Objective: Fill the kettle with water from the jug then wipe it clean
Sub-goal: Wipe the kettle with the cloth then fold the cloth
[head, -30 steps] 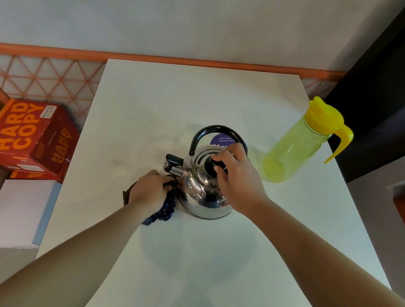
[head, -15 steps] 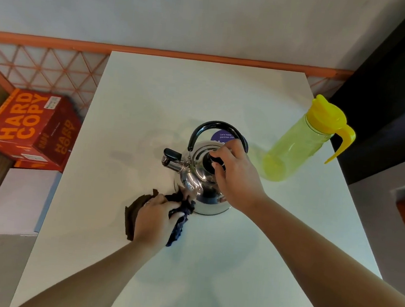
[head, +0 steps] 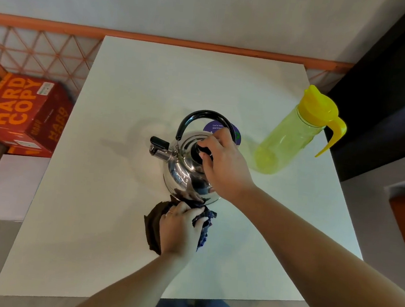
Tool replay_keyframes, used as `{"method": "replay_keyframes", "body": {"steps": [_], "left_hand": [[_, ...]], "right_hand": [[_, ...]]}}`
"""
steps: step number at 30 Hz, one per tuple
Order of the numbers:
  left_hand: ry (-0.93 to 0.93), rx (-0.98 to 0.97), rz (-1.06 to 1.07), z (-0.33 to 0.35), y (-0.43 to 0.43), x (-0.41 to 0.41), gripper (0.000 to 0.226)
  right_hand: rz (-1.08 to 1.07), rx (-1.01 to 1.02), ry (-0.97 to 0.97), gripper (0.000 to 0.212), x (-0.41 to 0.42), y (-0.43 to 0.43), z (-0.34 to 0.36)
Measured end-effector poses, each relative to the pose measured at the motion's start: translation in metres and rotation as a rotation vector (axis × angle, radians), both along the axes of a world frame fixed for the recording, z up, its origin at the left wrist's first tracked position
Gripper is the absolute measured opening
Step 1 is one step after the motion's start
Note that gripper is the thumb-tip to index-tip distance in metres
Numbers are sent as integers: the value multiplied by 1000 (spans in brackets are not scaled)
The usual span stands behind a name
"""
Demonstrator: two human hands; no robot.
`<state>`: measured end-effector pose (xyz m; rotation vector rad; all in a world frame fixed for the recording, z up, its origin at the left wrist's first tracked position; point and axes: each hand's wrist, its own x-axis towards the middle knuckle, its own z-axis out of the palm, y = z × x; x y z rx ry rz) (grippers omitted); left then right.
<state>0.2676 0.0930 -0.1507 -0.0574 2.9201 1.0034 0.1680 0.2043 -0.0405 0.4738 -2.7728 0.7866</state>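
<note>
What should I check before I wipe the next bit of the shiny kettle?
1. Shiny steel kettle stands upright on the white table: ok.
2. Right hand grips the black lid knob to steady it: ok.
3. Left hand holds the dark crumpled cloth at the kettle's near side: ok.
4. Yellow plastic jug upright, apart from the kettle: ok.
5. Water inside the kettle: cannot tell, the lid is on.
6. Far side wiped: cannot tell, it is hidden.
</note>
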Motion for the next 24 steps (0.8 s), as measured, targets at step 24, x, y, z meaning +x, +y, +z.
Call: {"method": "replay_keyframes", "body": {"steps": [24], "left_hand": [[305, 207, 53, 36, -48, -39, 21]], "right_hand": [[49, -15, 3, 21, -1, 4, 0]]}}
